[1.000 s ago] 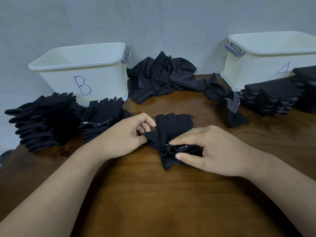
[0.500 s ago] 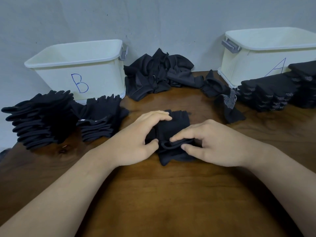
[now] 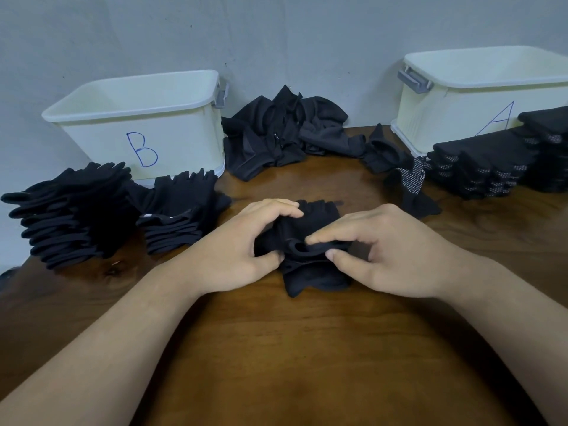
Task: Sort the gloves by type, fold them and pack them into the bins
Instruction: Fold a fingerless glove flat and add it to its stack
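Note:
A black glove (image 3: 310,229) lies folded on the wooden table (image 3: 307,348) in the middle. My left hand (image 3: 246,250) grips its left side, fingers over the top and thumb at the near edge. My right hand (image 3: 378,250) pinches the glove's cuff between forefinger and thumb. Bin B (image 3: 144,124) stands at the back left, bin A (image 3: 479,96) at the back right. Plain black gloves are stacked in front of bin B (image 3: 70,213) and beside that stack (image 3: 181,216). Dotted gloves are stacked in front of bin A (image 3: 485,167).
A loose heap of unsorted black gloves (image 3: 282,130) lies against the grey wall between the bins. One dotted glove (image 3: 412,182) lies loose left of the right-hand stack. The table's left edge runs close behind the left stacks.
My left hand has moved from pinching the glove's left edge to lying over its top. The glove's fingers have been folded over, making it more compact. My right hand keeps its pinch on the cuff.

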`<state>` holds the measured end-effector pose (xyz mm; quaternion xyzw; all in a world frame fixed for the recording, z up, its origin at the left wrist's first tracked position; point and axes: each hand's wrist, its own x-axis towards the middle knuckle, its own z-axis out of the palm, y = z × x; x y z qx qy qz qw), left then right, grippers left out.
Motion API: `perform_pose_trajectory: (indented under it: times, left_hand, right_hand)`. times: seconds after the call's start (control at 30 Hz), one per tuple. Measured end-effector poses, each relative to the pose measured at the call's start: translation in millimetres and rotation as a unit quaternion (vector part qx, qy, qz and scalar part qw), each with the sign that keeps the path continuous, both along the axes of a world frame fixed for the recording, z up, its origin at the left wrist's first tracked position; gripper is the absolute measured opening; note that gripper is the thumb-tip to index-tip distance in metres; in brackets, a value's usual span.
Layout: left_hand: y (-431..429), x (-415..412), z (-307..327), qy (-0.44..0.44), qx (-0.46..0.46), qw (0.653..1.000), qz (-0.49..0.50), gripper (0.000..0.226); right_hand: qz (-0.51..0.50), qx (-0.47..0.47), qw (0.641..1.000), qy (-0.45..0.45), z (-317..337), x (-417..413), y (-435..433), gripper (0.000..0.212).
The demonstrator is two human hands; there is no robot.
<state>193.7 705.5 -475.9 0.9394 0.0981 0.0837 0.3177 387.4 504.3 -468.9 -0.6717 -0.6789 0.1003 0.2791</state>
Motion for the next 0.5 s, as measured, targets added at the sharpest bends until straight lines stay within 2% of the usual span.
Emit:
perform_pose_trajectory:
  times: [0.17, 0.23, 0.33, 0.5]
  left_hand:
    - [2.9, -1.1, 2.1, 0.008, 0.014, 1.000, -0.015, 0.064]
    - [2.2, -0.3, 2.4, -0.045, 0.008, 0.999, 0.000, 0.054]
    - [-8.3, 5.0, 0.8, -0.110, -0.013, 0.993, 0.045, 0.029]
    - [-26.9, 14.3, -5.3, -0.054, 0.036, 0.997, 0.046, 0.031]
  right_hand:
    - [0.029, -0.080, 0.996, -0.008, -1.0, -0.5, 1.1, 0.036]
    - [0.032, -0.084, 0.996, 0.019, 1.5, -1.0, 0.5, 0.030]
    - [0.027, -0.068, 0.992, 0.104, 5.4, -1.5, 0.4, 0.020]
    - [0.006, -0.106, 0.977, 0.184, 3.1, -2.8, 6.3, 0.023]
